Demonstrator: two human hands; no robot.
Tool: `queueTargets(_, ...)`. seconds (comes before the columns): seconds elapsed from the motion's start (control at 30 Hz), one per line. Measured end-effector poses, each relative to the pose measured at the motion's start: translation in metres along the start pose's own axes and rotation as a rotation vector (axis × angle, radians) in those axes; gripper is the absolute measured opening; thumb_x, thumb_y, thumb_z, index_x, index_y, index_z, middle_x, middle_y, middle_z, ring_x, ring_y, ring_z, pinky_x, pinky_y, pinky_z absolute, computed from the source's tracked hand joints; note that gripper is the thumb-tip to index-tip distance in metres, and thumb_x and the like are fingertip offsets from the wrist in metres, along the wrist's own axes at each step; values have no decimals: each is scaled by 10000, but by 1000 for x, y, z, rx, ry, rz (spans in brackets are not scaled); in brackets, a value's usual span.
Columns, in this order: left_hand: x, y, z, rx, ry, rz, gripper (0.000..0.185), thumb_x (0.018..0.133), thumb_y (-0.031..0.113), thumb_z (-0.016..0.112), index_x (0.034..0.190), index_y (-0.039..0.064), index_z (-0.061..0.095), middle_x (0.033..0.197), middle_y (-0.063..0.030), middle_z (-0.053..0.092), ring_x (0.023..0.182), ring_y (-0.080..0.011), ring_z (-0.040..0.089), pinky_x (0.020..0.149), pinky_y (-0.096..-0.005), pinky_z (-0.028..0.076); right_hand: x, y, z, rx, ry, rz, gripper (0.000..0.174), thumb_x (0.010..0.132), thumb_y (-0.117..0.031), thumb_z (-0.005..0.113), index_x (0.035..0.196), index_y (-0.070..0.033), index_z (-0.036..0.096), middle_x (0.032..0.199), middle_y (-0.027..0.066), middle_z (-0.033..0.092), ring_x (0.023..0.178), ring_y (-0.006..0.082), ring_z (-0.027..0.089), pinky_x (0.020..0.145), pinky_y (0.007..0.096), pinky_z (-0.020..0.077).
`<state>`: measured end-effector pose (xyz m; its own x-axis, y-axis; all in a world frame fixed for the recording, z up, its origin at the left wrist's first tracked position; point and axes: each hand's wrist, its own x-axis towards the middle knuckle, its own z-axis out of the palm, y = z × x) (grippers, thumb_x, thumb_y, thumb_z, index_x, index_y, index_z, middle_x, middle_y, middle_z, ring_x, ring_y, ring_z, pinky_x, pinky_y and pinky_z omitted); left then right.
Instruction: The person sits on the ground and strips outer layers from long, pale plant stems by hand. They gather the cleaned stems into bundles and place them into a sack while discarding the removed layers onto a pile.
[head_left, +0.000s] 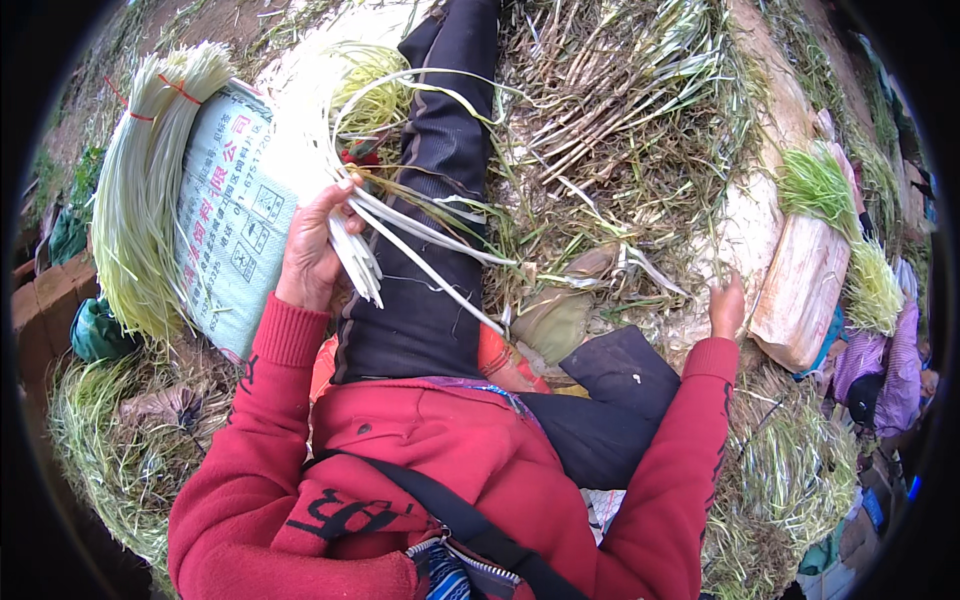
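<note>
My left hand (319, 232) is closed around a bunch of pale blanched stalks (356, 262), likely yellow chives. Their white ends point down toward my lap, and a few longer stalks stick out sideways over my outstretched trouser leg (442, 165). The thin yellowish leaves (367, 94) curl away above the hand, partly washed out by glare. Off to the right, my right hand (726, 307) is low over the littered ground, left of a pale wooden block (801, 289). Whether its fingers pinch anything is too small to see.
At left, a large bundle of pale stalks (146, 187) tied with red bands lies on a printed woven sack (232, 195). Uncleaned stalks (600, 105) are heaped beyond my lap. Green leaves (814, 180) top the block. A person in purple (892, 375) is at far right.
</note>
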<state>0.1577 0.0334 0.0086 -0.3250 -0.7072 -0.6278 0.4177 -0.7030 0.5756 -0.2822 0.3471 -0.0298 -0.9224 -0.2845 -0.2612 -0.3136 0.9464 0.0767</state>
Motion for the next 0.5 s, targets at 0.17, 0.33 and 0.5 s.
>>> queueTargets(0.17,-3,-6,6,45,-159,-46,246,752,25,582,978,-10,492,805,-74,591,558,-71,451,433,-185,387,-89,-189,-18,1001,-286,-834,368,794,-160,597,1150,-92,529,1130,101,542,981,183,545,797,280,468)
queueTargets(0.33,-11,-5,19,-50,-202,-175,214,749,33,561,950,-15,505,801,-96,589,528,-89,486,404,-174,391,-164,-308,-9,1232,-691,-1230,427,861,-328,499,1182,-47,480,1112,120,544,1015,207,516,870,281,392)
queueTargets(0.5,-8,-1,10,-56,-369,-263,225,723,67,583,915,-36,528,753,-116,569,479,-100,508,421,-162,426,-177,-280,-15,1075,-1016,-1262,277,892,-232,471,1065,-32,554,647,-55,474,562,16,400,516,174,354)
